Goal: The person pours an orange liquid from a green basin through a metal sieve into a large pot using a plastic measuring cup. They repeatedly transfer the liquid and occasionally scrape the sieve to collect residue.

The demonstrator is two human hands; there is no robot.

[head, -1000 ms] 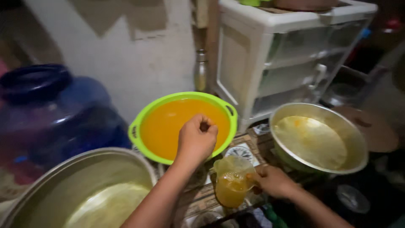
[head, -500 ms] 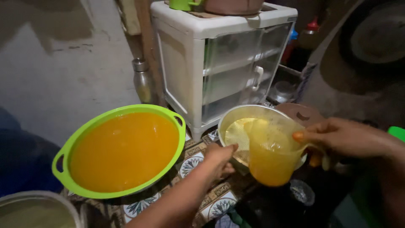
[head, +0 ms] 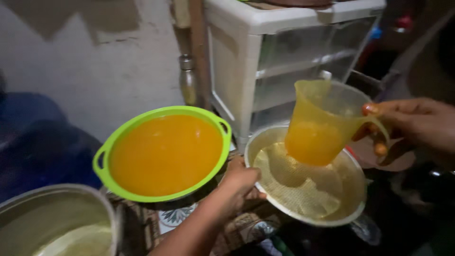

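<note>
I see the white plastic drawer cabinet (head: 265,61) standing at the back against the wall, with a dull metal bottle (head: 187,80) just beside its left side. Lower left, a big steel pot (head: 57,223) holds pale liquid. In the middle sits the lime-green plastic basin (head: 163,154), round with two handles, filled with orange liquid. To its right is the round metal sieve bowl (head: 308,182) with yellowish pulp spread across its mesh. My left hand (head: 241,178) reaches up from the bottom edge, forearm angled to the right, fingers curled over the near-left rim of that sieve bowl and gripping it. My right hand (head: 412,128) comes in from the right edge, fingers wrapped closed through the handle of the translucent yellow plastic jug (head: 320,125), which is part full of orange liquid. The jug hangs directly above the sieve bowl, roughly upright, its base just over the mesh.
</note>
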